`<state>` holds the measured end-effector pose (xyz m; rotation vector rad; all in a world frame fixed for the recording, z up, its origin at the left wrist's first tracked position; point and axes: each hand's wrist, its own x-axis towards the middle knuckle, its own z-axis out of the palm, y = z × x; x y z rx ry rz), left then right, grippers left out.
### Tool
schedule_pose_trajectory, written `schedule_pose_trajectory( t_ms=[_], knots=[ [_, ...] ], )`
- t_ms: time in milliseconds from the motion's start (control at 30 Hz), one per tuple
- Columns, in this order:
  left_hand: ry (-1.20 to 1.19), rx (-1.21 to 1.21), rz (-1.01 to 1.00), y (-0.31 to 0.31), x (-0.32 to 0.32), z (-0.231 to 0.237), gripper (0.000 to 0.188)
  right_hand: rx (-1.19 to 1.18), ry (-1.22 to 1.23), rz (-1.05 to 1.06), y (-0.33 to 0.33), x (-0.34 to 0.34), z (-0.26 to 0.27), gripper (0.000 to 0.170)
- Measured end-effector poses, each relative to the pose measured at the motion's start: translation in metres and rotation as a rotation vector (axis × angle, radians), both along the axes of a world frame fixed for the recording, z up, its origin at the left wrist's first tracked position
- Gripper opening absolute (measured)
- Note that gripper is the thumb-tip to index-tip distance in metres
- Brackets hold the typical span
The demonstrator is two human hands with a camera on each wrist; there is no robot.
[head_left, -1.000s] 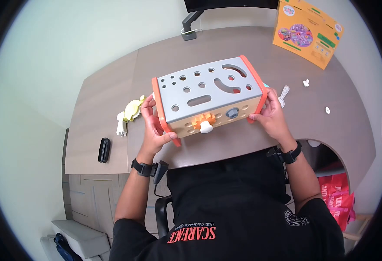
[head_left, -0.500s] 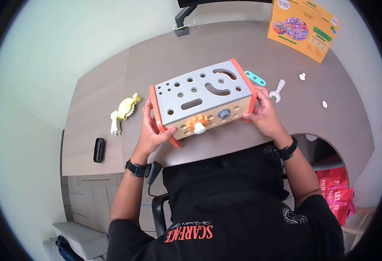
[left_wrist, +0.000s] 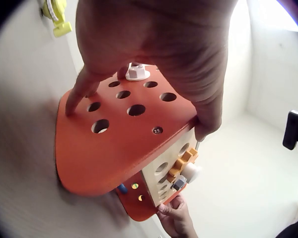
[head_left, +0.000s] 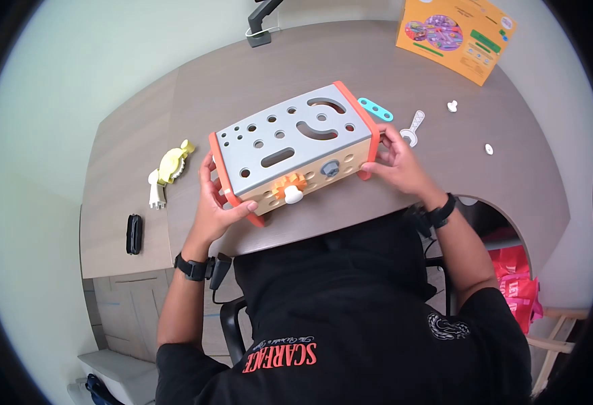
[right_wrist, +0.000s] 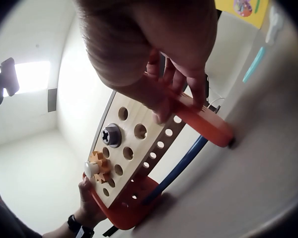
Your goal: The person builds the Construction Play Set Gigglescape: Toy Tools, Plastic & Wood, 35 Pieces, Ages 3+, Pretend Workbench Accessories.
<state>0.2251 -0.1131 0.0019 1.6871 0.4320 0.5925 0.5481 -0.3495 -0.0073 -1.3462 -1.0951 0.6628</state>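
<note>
Both hands grip a toy workbench with a grey perforated top (head_left: pixel 290 138) and red end panels. My left hand (head_left: pixel 217 208) holds the left end, its thumb on the front edge; in the left wrist view its fingers spread over the red panel (left_wrist: pixel 114 153) beside a white bolt head (left_wrist: pixel 137 73). My right hand (head_left: pixel 404 165) holds the right end, thumb at the front corner. On the wooden front are an orange gear (head_left: pixel 290 183) with a white knob (head_left: pixel 293 195) and a grey bolt (head_left: pixel 330 168). A blue bar (right_wrist: pixel 181 166) shows beneath in the right wrist view.
Left on the table (head_left: pixel 128 128) lie yellow-green and white toy pieces (head_left: pixel 172 165) and a black case (head_left: pixel 134 234). Rightward are a turquoise strip (head_left: pixel 376 109), a white wrench (head_left: pixel 414 128) and small white pieces (head_left: pixel 452 106). An orange box (head_left: pixel 455 40) stands at the back right.
The head view has shifted, so the whole scene sits further left and slightly higher. Both hands keep their grip on the workbench, and more of the turquoise strip shows than at first.
</note>
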Motion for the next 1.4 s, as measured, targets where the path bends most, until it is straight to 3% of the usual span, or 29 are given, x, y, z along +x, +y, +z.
schedule_pose_trajectory(
  t_ms=[67, 100, 133, 167, 233, 333, 433, 533, 733, 833, 933, 1033, 1133, 1233, 1333, 1400],
  knots=[
    [0.044, 0.146, 0.011, 0.008, -0.007, -0.006, 0.120, -0.131, -0.017, 0.045, -0.017, 0.044, 0.014, 0.039],
    [0.025, 0.135, 0.042, 0.015, -0.009, -0.007, 0.118, -0.127, -0.183, -0.019, -0.024, 0.087, 0.017, 0.023],
    [0.007, 0.123, 0.074, 0.021, -0.012, -0.007, 0.116, 0.000, -0.177, -0.247, -0.026, 0.125, 0.008, 0.020],
    [-0.010, 0.111, 0.106, 0.025, -0.013, -0.006, 0.115, -0.088, -0.583, -0.585, -0.034, 0.160, 0.015, 0.028],
    [-0.018, 0.141, 0.228, 0.022, -0.009, 0.016, 0.109, -0.185, -1.035, -0.909, -0.057, 0.253, -0.014, 0.039],
    [0.073, 0.348, 0.328, 0.018, 0.006, 0.060, 0.089, -0.572, -1.161, -0.961, -0.072, 0.323, -0.049, 0.049],
    [0.249, 0.743, 0.283, 0.005, 0.024, 0.095, 0.067, -0.660, -0.970, -0.855, -0.063, 0.347, -0.066, 0.048],
    [0.340, 0.880, 0.160, -0.003, 0.042, 0.103, 0.065, -0.717, -0.860, -0.746, -0.056, 0.349, -0.070, 0.040],
    [0.438, 0.907, 0.116, -0.006, 0.055, 0.092, 0.073, -0.597, -0.880, -0.851, -0.055, 0.337, -0.085, 0.025],
    [0.447, 0.891, 0.102, -0.007, 0.054, 0.090, 0.078, -0.531, -0.873, -0.876, -0.058, 0.321, -0.074, 0.024],
    [0.472, 0.870, 0.101, -0.008, 0.054, 0.092, 0.080, -0.633, -0.773, -0.809, -0.052, 0.302, -0.044, 0.027],
    [0.484, 0.863, 0.109, -0.010, 0.054, 0.094, 0.080, -0.396, -0.550, -0.680, -0.036, 0.266, -0.010, 0.026],
    [0.476, 0.864, 0.112, -0.010, 0.054, 0.092, 0.080, -0.246, -0.251, -0.346, -0.014, 0.214, 0.043, 0.025],
    [0.466, 0.866, 0.111, -0.008, 0.055, 0.091, 0.079, -0.344, -0.378, -0.149, 0.000, 0.129, 0.109, 0.025],
    [0.450, 0.870, 0.121, -0.009, 0.055, 0.090, 0.078, -0.426, -0.958, -0.081, 0.009, 0.068, 0.149, 0.023],
    [0.452, 0.869, 0.127, -0.010, 0.053, 0.091, 0.077, -0.382, -1.019, -0.054, 0.013, 0.043, 0.153, 0.019]
  ],
)
